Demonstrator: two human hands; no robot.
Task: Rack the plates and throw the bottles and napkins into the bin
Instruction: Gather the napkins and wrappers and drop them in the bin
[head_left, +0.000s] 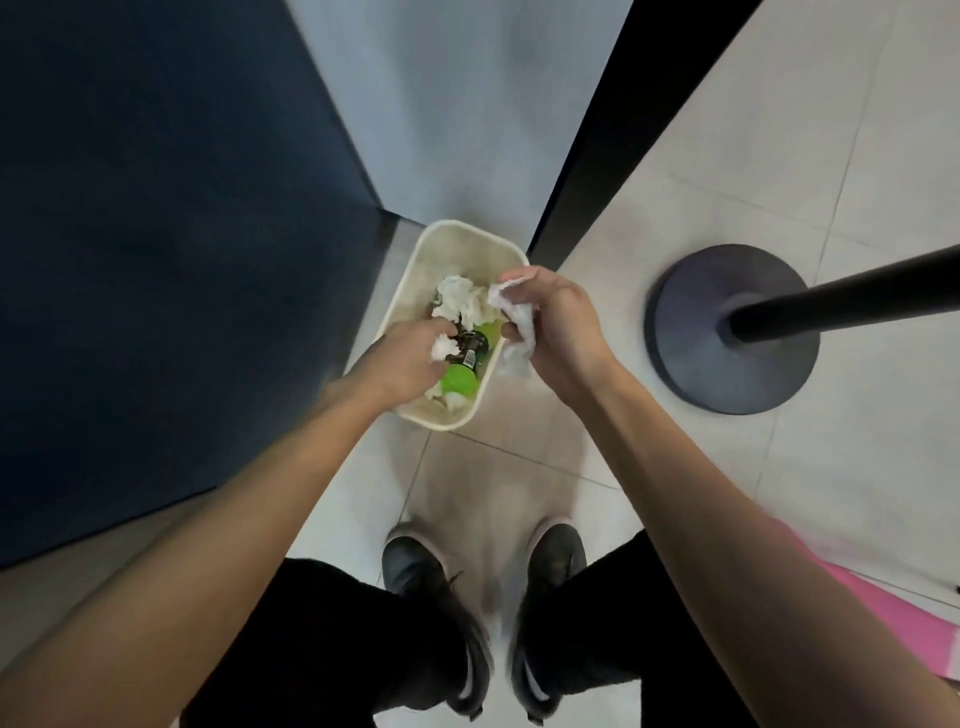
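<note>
Over the bin (448, 250), a napkin (519, 318) is clutched in the right hand (560, 323) and a wad (441, 349) pinched in the left hand (406, 364), but the napkin, held at the rim, may be dropped outside.

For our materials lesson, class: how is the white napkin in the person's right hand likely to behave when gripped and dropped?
Probably floppy: the napkin hangs crumpled from the right hand, keeping no shape. Likely very light, since a few curled fingers hold it. Dropped over the bin, it should flutter down, not roll.
</note>
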